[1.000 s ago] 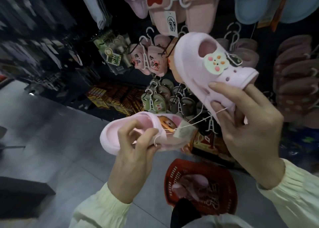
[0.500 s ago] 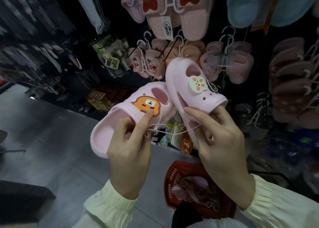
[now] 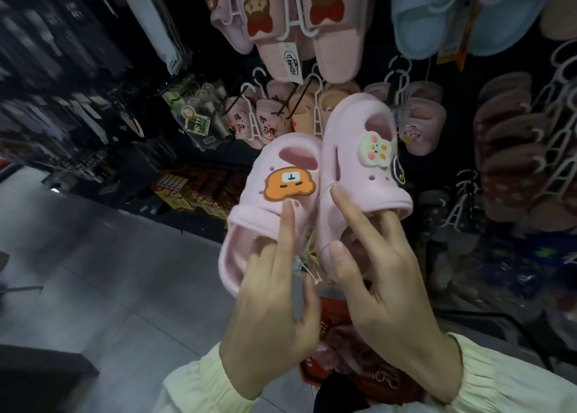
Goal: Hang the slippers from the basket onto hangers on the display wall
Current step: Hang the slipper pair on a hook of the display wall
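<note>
Two pink slippers are held side by side in front of the display wall. My left hand grips the slipper with the orange bear patch, index finger lying up along its top. My right hand holds the slipper with the white flower charm, fingers tucked under its strap. A thin white string and a small tag hang between the two. The red basket sits on the floor below, mostly hidden by my hands, with pink slippers inside.
The dark wall carries many slippers on white hangers: pink bear slippers above, blue ones top right, brownish ones at right. An empty white hanger hangs right of my hands. Grey tiled floor spreads to the left.
Both hands have brought the two slippers together and raised them. The left slipper has turned from lying flat to upright, its bear patch facing me. The string between them has gone slack.
</note>
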A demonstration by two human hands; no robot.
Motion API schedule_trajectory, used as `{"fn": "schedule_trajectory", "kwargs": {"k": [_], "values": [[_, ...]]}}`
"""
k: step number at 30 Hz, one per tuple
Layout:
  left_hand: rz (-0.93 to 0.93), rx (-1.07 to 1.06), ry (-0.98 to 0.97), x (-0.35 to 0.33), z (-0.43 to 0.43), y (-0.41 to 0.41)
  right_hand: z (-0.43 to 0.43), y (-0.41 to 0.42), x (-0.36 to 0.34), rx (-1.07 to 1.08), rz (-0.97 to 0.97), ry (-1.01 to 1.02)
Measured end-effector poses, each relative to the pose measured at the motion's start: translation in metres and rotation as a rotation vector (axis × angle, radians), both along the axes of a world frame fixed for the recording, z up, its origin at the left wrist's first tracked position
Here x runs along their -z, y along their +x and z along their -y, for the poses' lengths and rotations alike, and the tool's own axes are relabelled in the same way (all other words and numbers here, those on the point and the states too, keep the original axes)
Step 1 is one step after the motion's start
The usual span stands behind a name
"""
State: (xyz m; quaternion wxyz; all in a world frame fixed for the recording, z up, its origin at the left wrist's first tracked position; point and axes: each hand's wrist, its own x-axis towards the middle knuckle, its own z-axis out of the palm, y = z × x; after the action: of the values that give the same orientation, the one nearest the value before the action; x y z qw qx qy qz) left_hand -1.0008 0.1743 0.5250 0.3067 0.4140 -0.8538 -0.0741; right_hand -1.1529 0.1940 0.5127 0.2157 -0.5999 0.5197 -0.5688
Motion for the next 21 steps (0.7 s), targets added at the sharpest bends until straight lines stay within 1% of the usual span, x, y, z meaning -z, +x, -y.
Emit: {"fn": "schedule_trajectory", "kwargs": {"k": [4, 6, 9, 10, 13, 17, 19, 21], "values": [[-0.004, 0.119, 0.051, 0.007, -0.008, -0.007, 0.001, 0.001, -0.001, 0.126, -0.063, 0.009], [-0.004, 0.147, 0.055, 0.008, -0.010, -0.010, 0.000, 0.000, -0.003, 0.076, -0.065, 0.014], [0.019, 0.196, 0.031, 0.004, -0.013, -0.012, -0.004, -0.002, -0.002, -0.080, -0.088, 0.024], [0.019, 0.204, 0.030, 0.003, -0.014, -0.013, -0.005, -0.002, 0.000, -0.084, -0.109, 0.026], [0.012, 0.206, 0.032, 0.003, -0.018, -0.015, -0.004, 0.002, 0.003, 0.046, -0.162, 0.011], [0.011, 0.148, 0.061, 0.006, -0.030, -0.016, 0.000, 0.005, 0.007, 0.248, -0.329, -0.056], [-0.009, 0.124, 0.075, 0.006, -0.032, -0.015, 0.001, 0.005, 0.011, 0.302, -0.385, -0.074], [-0.013, 0.121, 0.036, 0.005, -0.032, -0.015, 0.003, 0.006, 0.015, 0.343, -0.395, -0.095]]}}
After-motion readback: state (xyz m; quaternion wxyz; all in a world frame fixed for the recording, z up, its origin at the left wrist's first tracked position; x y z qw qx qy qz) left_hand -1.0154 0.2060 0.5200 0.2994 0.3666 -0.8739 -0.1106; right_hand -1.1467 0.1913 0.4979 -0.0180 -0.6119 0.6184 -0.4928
